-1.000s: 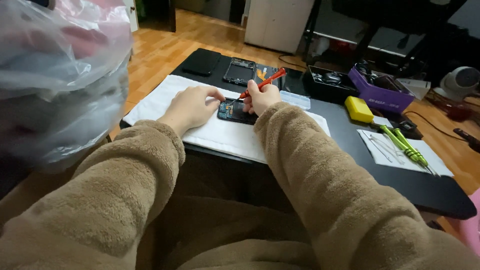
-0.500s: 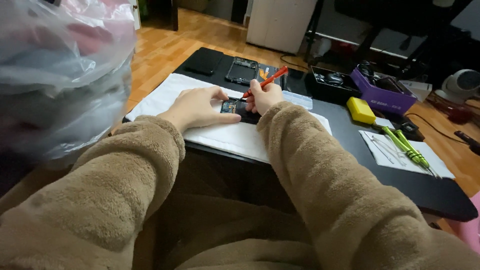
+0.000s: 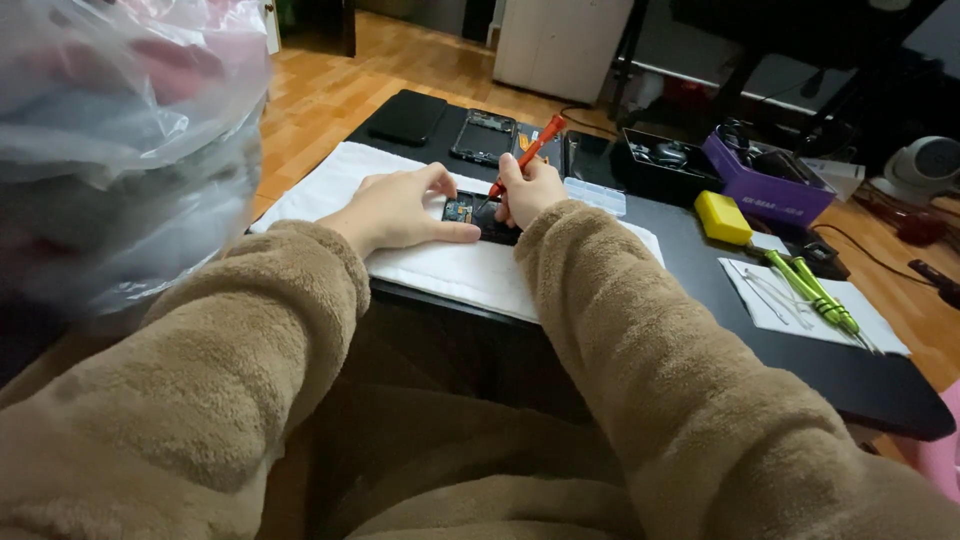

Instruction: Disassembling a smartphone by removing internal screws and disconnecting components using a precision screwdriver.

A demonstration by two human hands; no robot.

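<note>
Black, opened phone body (image 3: 478, 214) lying on white cloth (image 3: 440, 265) at near edge of dark table (image 3: 700, 300), circuit parts exposed.

Head view, hands: left hand (image 3: 398, 208) resting flat on cloth, fingers (image 3: 440, 182) spread narrow and pressed against left edge of phone body, thumb lying along its near side. Right hand (image 3: 528, 190) just beside, fingers curled tight around orange screwdriver (image 3: 528, 152); shaft tilted up and away to the right, tip down at phone body. Both forearms in tan fleece sleeves (image 3: 620, 330).

Head view, surroundings: second phone frame (image 3: 484, 138), back removed, lying beyond the hands; black slab (image 3: 408, 117) to its left, apart from it. Small clear parts box (image 3: 594, 195) just right of right hand. Black tray (image 3: 668, 160) and purple box (image 3: 768, 185) farther back on the right, both holding small items too indistinct to tell. Yellow block (image 3: 722, 216) near purple box. Green-handled tools (image 3: 812, 295) lying on white sheet (image 3: 810, 305) at far right of table. Crumpled clear plastic bag (image 3: 110, 140) filling left foreground. Wooden floor (image 3: 330, 90) beyond table.
</note>
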